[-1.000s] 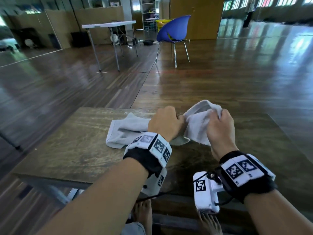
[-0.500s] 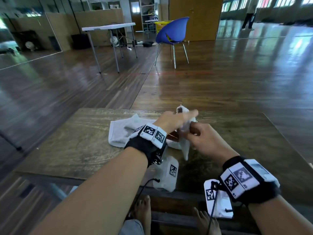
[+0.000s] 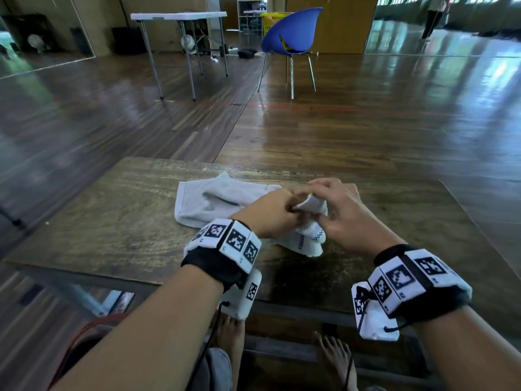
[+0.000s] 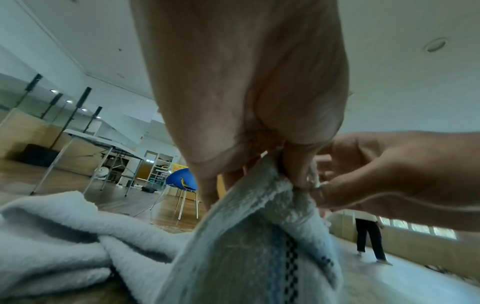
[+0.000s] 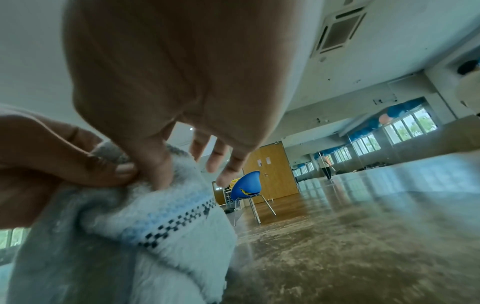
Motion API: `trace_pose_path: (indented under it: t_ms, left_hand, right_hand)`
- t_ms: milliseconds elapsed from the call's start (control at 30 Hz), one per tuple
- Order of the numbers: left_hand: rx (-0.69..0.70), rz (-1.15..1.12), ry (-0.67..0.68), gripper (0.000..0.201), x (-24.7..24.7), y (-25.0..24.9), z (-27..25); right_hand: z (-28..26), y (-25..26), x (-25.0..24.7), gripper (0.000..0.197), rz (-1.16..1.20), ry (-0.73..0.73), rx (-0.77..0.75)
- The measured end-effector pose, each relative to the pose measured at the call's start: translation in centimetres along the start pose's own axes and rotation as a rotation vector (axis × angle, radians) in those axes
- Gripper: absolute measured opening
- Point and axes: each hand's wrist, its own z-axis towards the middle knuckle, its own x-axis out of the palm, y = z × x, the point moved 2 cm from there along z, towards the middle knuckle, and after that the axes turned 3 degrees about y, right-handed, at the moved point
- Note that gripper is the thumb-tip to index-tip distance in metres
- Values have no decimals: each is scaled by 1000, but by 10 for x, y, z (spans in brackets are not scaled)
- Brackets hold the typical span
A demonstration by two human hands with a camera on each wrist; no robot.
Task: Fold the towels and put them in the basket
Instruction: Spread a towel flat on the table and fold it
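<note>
I sit at a brown wooden table (image 3: pixel 118 221). My two hands meet over the middle of it, a bit nearer the front edge than the back edge.

My left hand (image 3: pixel 270 213) pinches a bunched-up part of the white towel (image 3: pixel 307 241). My thumb and fingers are curled tight on the cloth. My right hand (image 3: pixel 338 210) pinches the same towel right beside it. In the right wrist view my thumb and first finger squeeze the cloth, and my other fingers (image 5: pixel 221 156) stick out loose past it. My two hands touch each other at the towel.

The white towel has a band of little dark squares (image 5: pixel 179 222) and a pale blue stripe on it. The top of it is lifted up in my hands. The bottom of it hangs down and rests on the table, near the front edge.

A second towel, the grey towel (image 3: pixel 214 201), lies crumpled flat on the table. It is to the left of my hands and a bit closer to the back edge. It touches the white towel under my left wrist.

Far off on the floor stands a blue chair (image 3: pixel 290 35). A yellow basket (image 3: pixel 272 22) peeks out behind it. A white folding table (image 3: pixel 180 16) stands to the left of the chair.
</note>
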Motion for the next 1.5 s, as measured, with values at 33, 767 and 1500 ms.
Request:
trace_pose_path:
  t_ms: [33, 767, 1500]
  left_hand:
    - [-1, 25, 8, 36, -1, 2, -1]
    - [-314, 19, -783, 19, -63, 60, -42]
    - [-370, 52, -204, 25, -17, 118, -3]
  right_hand:
    - [1, -2, 2, 36, -35, 23, -3]
    - [9, 3, -18, 11, -3, -211, 29]
    - [59, -36, 21, 27, 277, 222, 316]
